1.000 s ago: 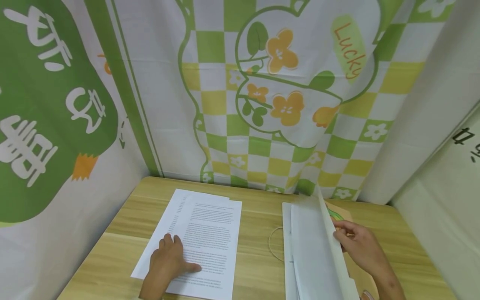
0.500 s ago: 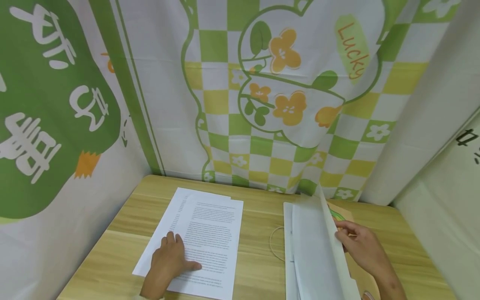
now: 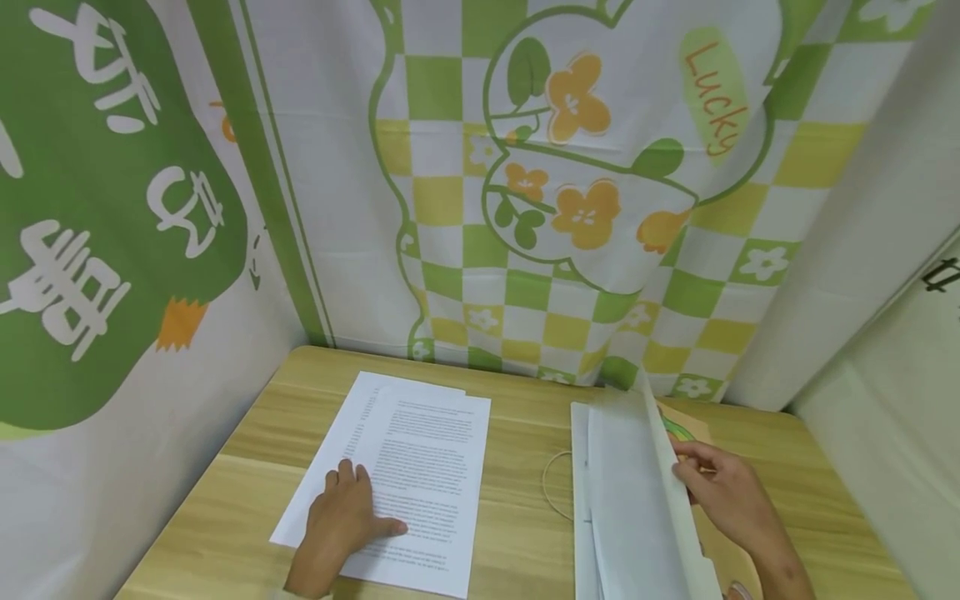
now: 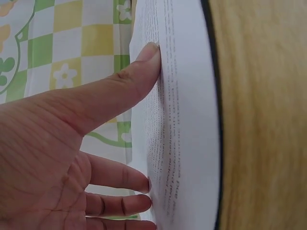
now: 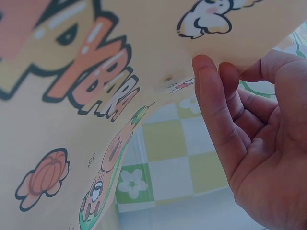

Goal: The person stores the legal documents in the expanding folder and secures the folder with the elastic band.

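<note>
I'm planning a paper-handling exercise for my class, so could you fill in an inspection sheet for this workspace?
Surface: wood-grain table.
Job's things: overlapping printed sheets; to their right, an open folder with a raised cover bearing cartoon prints.
Clutter: nothing seen.
Left hand: rests on the sheets, thumb apart from the fingers.
Right hand: pinches the raised cover's edge.
Cables: nothing seen; only a thin cord curving beside the folder.
Surroundings: patterned cloths behind and at both sides.
</note>
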Action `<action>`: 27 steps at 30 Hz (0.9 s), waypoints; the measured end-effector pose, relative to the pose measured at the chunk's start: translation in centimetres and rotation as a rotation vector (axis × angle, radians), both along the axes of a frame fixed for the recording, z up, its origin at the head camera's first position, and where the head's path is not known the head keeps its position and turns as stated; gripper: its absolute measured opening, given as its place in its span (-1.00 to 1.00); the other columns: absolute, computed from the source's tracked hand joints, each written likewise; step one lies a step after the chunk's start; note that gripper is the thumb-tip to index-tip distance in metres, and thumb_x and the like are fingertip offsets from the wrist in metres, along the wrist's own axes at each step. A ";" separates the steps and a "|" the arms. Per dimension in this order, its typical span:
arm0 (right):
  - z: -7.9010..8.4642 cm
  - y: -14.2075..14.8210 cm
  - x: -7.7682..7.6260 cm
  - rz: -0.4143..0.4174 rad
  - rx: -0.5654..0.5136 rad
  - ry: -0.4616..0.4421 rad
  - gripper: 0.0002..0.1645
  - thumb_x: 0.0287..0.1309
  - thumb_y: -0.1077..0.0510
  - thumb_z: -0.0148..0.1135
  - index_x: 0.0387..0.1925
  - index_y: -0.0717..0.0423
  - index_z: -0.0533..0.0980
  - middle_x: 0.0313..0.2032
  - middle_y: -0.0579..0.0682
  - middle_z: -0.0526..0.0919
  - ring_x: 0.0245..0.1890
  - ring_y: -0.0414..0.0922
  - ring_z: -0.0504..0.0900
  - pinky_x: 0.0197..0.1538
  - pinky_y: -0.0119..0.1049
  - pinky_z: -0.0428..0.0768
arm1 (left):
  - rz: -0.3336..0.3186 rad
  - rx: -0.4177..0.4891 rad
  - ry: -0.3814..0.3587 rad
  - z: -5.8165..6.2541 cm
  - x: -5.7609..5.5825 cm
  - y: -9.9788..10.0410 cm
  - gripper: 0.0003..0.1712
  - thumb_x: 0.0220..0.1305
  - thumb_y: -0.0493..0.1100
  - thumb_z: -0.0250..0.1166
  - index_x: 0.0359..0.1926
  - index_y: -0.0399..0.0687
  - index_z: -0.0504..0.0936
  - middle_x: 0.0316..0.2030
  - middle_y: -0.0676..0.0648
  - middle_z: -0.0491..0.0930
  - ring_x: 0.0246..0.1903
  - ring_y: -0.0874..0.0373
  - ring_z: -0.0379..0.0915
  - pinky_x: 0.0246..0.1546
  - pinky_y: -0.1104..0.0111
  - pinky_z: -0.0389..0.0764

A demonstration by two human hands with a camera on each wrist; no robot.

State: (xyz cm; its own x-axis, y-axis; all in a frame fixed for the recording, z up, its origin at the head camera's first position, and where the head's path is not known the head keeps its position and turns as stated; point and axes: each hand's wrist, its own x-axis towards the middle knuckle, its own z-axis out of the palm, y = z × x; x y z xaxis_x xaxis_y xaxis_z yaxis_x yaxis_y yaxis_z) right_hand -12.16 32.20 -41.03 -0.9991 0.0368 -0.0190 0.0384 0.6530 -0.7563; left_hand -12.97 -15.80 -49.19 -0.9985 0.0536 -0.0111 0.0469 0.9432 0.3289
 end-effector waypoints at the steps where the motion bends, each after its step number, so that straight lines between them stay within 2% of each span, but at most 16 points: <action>1: 0.0 0.0 0.0 0.002 0.003 0.003 -0.47 0.50 0.07 0.12 0.30 0.36 0.49 -0.28 0.04 0.61 -0.29 -0.15 0.73 -0.26 -0.20 0.68 | 0.001 0.002 0.000 0.0 0.0 0.0 0.32 -0.38 0.33 0.71 0.13 -0.70 0.46 -0.09 -0.35 0.36 -0.19 -0.17 0.34 -0.46 0.13 0.55; 7: 0.0 0.0 0.1 0.006 0.009 0.033 -0.50 0.49 0.10 0.12 0.27 0.36 0.51 -0.30 0.04 0.60 -0.34 -0.15 0.72 -0.29 -0.23 0.67 | -0.001 0.002 -0.004 0.1 0.3 0.3 0.22 -0.27 0.29 0.69 0.16 -0.63 0.50 -0.01 -0.39 0.39 -0.12 -0.20 0.38 -0.40 0.11 0.58; 11: 0.1 0.0 0.1 0.009 0.003 0.036 -0.50 0.49 0.10 0.12 0.28 0.36 0.51 -0.30 0.04 0.59 -0.33 -0.15 0.72 -0.29 -0.24 0.68 | -0.005 0.017 0.014 0.0 0.7 0.4 0.10 -0.19 0.24 0.67 0.13 -0.56 0.54 -0.03 -0.40 0.39 -0.13 -0.21 0.36 -0.37 0.10 0.57; 17: 0.2 0.0 0.3 0.001 -0.004 0.029 -0.49 0.48 0.10 0.13 0.29 0.35 0.50 -0.27 0.05 0.60 -0.35 -0.14 0.72 -0.29 -0.22 0.67 | -0.006 0.042 0.048 -0.3 1.0 0.3 -0.07 -0.10 0.19 0.66 0.06 -0.45 0.55 -0.09 -0.38 0.40 -0.19 -0.22 0.33 -0.43 0.10 0.53; 22: 0.2 0.0 0.3 -0.005 0.004 0.041 -0.50 0.47 0.10 0.14 0.27 0.36 0.51 -0.27 0.05 0.60 -0.37 -0.14 0.71 -0.31 -0.23 0.66 | 0.033 0.119 0.028 -0.2 0.7 0.1 0.00 -0.05 0.12 0.66 0.24 -0.44 0.46 -0.04 -0.42 0.44 -0.18 -0.27 0.44 -0.41 -0.01 0.60; 27: 0.2 0.0 0.2 -0.004 0.011 0.047 -0.50 0.47 0.10 0.14 0.26 0.36 0.52 -0.27 0.05 0.61 -0.38 -0.14 0.71 -0.33 -0.26 0.64 | 0.060 0.201 -0.018 -0.2 0.4 -0.4 0.17 -0.07 0.12 0.68 0.41 -0.37 0.29 0.01 -0.45 0.42 -0.39 -0.20 0.55 -0.51 0.02 0.57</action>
State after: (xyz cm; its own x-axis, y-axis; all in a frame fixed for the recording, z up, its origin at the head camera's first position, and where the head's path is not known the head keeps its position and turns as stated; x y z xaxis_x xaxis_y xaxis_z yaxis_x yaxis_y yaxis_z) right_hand -11.92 32.24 -40.80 -0.9988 0.0410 0.0280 0.0060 0.6610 -0.7504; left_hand -12.61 -16.19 -49.36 -0.9997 -0.0027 -0.0236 -0.0144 0.8595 0.5109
